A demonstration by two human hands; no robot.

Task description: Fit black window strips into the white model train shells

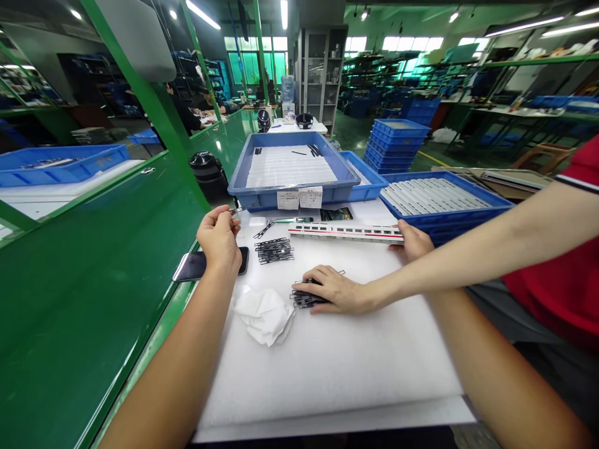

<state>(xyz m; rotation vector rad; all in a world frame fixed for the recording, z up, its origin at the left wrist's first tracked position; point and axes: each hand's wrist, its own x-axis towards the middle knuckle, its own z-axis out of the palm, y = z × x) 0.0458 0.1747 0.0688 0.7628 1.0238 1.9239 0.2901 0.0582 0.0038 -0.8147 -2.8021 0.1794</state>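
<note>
My left hand (219, 240) pinches a small, thin black frame piece (238, 211) between thumb and fingertips, above the near left corner of a blue bin. In my right hand (414, 242) is the right end of a white model train car body (346, 232) with a red stripe and dark windows. Between my hands lies a pile of thin black frame pieces (274, 251), with a few loose ones (264, 229) just behind it. Another person's hand (337, 290) reaches in from the right and rests on a second pile of black frame pieces (304, 299).
A labelled blue bin (236, 174) of white parts stands at the back; another blue bin (449, 218) of white parts is right. A phone (189, 267), a black bottle (208, 178) and crumpled white tissue (266, 315) are nearby. Green partition (93, 268) borders the left.
</note>
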